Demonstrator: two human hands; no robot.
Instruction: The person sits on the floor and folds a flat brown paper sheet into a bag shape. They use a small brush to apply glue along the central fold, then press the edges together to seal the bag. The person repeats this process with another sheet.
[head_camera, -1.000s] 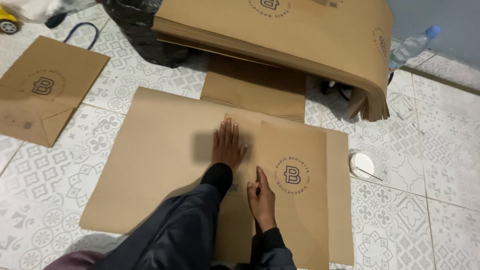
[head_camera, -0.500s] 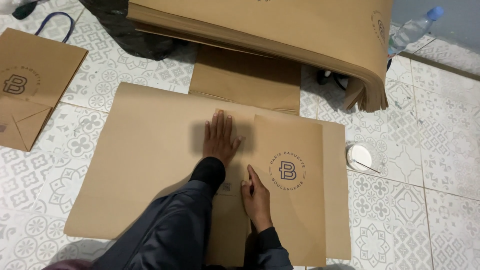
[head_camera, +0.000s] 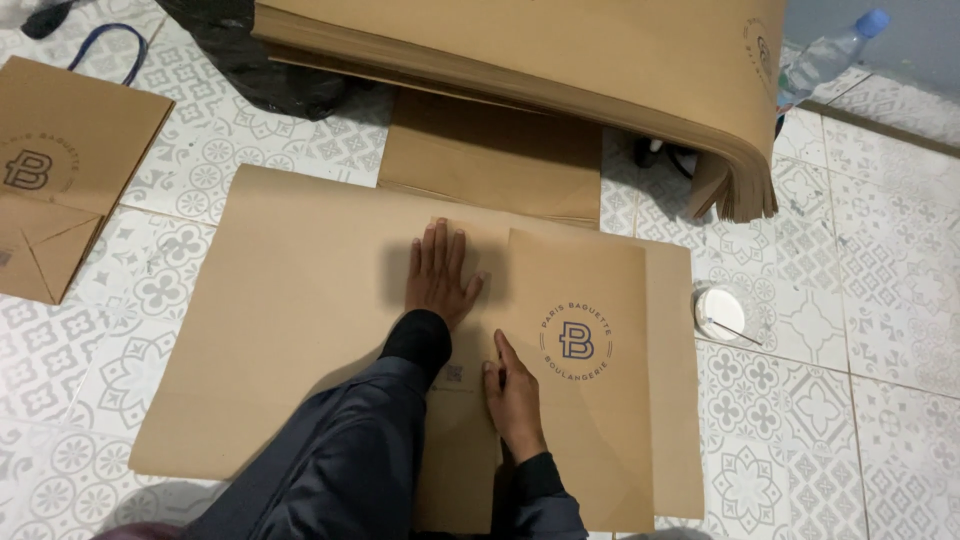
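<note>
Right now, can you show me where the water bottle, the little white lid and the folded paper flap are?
water bottle (head_camera: 822, 57), head view, clear body.
little white lid (head_camera: 719, 312), head view, flat top.
folded paper flap (head_camera: 580, 400), head view, middle.

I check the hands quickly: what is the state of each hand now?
Left hand: open, flat on the brown paper sheet.
Right hand: open, fingers pressing the edge of the folded flap.

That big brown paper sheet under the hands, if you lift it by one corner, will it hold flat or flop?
Probably flop: the brown paper sheet looks thin and wide, lying flat on the tiled floor. It likely holds creases, since a folded flap stays down under the right hand. It seems light; the left hand pins it.
</note>
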